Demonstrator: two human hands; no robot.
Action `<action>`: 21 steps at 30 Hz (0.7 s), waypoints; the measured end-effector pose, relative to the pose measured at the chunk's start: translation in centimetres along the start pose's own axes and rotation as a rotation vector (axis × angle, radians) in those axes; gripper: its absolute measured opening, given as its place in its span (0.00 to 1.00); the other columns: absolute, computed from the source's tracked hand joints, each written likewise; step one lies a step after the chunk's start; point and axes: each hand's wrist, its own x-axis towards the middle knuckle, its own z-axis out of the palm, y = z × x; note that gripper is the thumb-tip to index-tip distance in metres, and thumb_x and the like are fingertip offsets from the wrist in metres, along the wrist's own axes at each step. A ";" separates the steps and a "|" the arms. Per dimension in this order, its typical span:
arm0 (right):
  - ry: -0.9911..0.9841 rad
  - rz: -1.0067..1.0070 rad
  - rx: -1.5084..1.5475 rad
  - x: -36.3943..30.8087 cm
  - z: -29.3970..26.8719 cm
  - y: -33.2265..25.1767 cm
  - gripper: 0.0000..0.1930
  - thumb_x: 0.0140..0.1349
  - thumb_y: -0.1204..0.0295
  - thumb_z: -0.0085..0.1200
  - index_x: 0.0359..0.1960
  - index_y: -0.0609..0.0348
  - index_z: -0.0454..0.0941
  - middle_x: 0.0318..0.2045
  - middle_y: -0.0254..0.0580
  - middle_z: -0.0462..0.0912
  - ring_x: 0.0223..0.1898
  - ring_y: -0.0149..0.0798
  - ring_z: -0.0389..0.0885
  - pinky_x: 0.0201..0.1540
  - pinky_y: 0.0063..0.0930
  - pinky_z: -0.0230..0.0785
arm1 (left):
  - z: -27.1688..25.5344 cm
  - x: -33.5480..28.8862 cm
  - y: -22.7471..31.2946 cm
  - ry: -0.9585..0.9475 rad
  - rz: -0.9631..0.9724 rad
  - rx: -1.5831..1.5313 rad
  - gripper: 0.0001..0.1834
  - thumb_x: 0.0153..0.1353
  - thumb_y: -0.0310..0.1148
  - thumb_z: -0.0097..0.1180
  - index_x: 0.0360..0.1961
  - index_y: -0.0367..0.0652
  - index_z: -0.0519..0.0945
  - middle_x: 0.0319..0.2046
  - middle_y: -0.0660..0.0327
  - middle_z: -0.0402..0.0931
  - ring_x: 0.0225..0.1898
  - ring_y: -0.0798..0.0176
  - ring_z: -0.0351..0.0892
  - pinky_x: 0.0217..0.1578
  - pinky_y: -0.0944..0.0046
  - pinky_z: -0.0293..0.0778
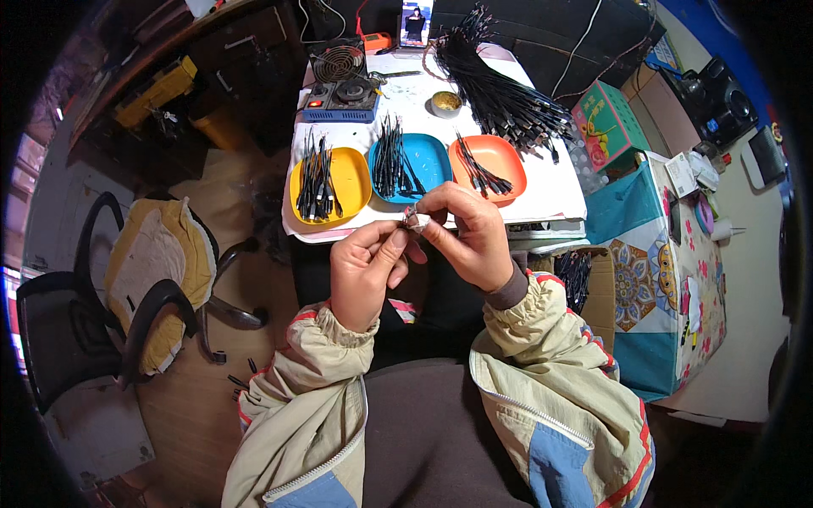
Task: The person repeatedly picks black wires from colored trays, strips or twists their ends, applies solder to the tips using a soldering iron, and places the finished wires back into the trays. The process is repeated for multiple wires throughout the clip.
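Observation:
My left hand (366,275) and my right hand (471,240) meet in front of the table's near edge, both in a pinch. Between their fingertips shows a small end of thin wires (410,215); the rest of it is hidden by the fingers. A white patch, perhaps tape, is at my right index finger and thumb. Just beyond my hands stand three trays: a yellow tray (354,173), a blue tray (434,161) and an orange tray (508,157). Each holds short black cables (317,184) with thin bare wire tips pointing away from me.
A blue-based stove (340,106) with a small fan (339,63) stands at the back left. A round tin (446,104) and a large bundle of black cables (508,97) lie to its right. A lit phone (415,24) stands behind. A wheeled chair (127,292) is at left, a carton (597,292) at right.

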 end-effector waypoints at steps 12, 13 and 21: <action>-0.143 0.504 1.336 -1.4 2.1 1.2 0.06 0.67 0.74 0.47 0.42 0.61 0.71 0.37 0.41 0.78 0.33 0.35 0.79 0.34 0.27 0.74 | -0.5 -0.7 0.5 -0.076 -0.113 -0.263 0.10 0.68 0.29 0.52 0.42 0.31 0.79 0.26 0.60 0.78 0.19 0.78 0.65 0.18 0.80 0.57; -0.147 0.520 1.323 -1.3 1.9 0.9 0.06 0.67 0.74 0.47 0.43 0.61 0.71 0.38 0.41 0.77 0.34 0.35 0.79 0.34 0.27 0.74 | -0.5 -0.7 0.6 -0.095 -0.126 -0.244 0.10 0.68 0.29 0.52 0.42 0.31 0.79 0.26 0.60 0.78 0.19 0.78 0.65 0.18 0.80 0.57; -0.239 0.622 1.263 -1.5 0.9 0.4 0.09 0.67 0.70 0.47 0.44 0.60 0.68 0.33 0.35 0.74 0.31 0.28 0.76 0.33 0.29 0.77 | -0.6 -1.0 0.7 -0.194 -0.159 -0.157 0.10 0.67 0.28 0.53 0.41 0.31 0.80 0.24 0.59 0.78 0.17 0.78 0.62 0.18 0.79 0.56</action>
